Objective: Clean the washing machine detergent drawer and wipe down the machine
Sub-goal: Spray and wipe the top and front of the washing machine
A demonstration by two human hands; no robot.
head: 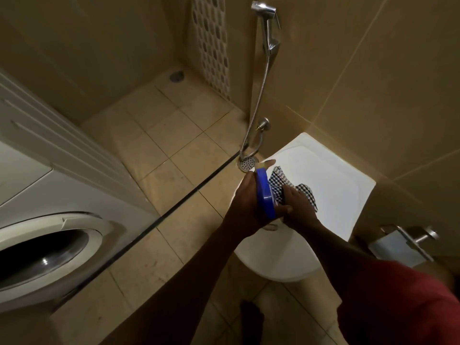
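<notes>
Head: left hand (245,202) grips blue-fronted drawer (264,192); right hand (298,207) clutches checked cloth (276,181).

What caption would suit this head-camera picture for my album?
Above a closed toilet lid, the left hand holds the blue-fronted detergent drawer; the right hand presses a checked cloth to it.

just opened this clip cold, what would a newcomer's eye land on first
The hands over the white toilet lid, centre right: the left hand grips a blue-fronted detergent drawer, and the right hand holds a checked cloth against it. The washing machine with its round door sits at lower left.
</notes>
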